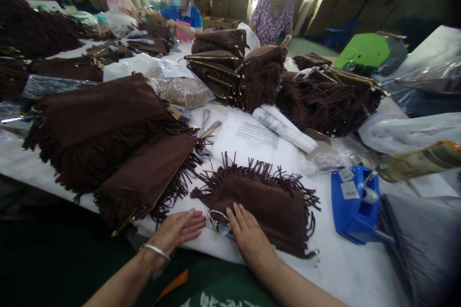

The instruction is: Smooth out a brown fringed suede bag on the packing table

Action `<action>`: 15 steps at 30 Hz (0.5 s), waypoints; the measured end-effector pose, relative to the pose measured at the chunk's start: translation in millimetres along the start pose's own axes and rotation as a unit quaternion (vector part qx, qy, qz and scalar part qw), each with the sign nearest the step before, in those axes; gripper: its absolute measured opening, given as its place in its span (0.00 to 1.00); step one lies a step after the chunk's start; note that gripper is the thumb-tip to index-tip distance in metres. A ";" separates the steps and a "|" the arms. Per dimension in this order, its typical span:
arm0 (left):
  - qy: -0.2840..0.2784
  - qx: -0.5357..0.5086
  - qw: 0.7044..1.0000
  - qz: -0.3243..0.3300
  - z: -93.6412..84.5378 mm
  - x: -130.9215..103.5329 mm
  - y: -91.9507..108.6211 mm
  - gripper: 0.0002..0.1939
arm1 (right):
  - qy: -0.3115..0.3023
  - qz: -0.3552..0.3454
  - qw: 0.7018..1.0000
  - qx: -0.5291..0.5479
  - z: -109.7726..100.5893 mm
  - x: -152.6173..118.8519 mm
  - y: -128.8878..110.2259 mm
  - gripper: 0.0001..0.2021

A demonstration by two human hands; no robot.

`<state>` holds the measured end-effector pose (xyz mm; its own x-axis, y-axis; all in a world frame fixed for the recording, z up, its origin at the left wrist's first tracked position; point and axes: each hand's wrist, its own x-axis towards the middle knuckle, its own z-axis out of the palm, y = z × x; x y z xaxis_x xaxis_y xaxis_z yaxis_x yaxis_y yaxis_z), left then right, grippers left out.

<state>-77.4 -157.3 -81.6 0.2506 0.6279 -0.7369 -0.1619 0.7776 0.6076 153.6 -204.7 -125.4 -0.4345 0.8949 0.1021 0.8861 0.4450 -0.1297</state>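
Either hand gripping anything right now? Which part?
Nothing is gripped. The right hand lies flat, palm down, on the near edge of the brown fringed suede bag; the left hand rests flat on the white table beside it.

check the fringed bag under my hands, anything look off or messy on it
Nothing looks damaged. The brown fringed bag lies flat on the white table, but its fringe splays untidily in all directions. The right hand presses its near edge; the left hand rests beside it. A coiled cord sits loose at the bag's corner.

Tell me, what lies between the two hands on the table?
In the head view, a small coiled chain lies between the left hand and the right hand, at the brown fringed bag's near edge.
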 end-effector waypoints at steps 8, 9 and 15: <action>-0.109 -0.159 0.981 0.010 53.1 39.6 -17.7 0.18 | 0.030 -0.036 0.998 0.048 -22.3 -4.8 11.0 0.23; -0.108 -0.153 0.982 0.006 59.2 47.8 -15.6 0.17 | 0.025 -0.036 0.997 0.056 -22.1 -7.8 10.9 0.23; -0.081 -0.119 0.987 0.073 70.4 86.3 6.6 0.22 | -0.014 -0.028 0.994 0.101 -12.1 -20.0 11.1 0.27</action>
<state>10.3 -100.4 -120.4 0.3533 0.7355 -0.5781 -0.4222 0.6768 0.6031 174.1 -218.0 -117.0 -0.4887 0.8681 0.0868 0.8111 0.4887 -0.3213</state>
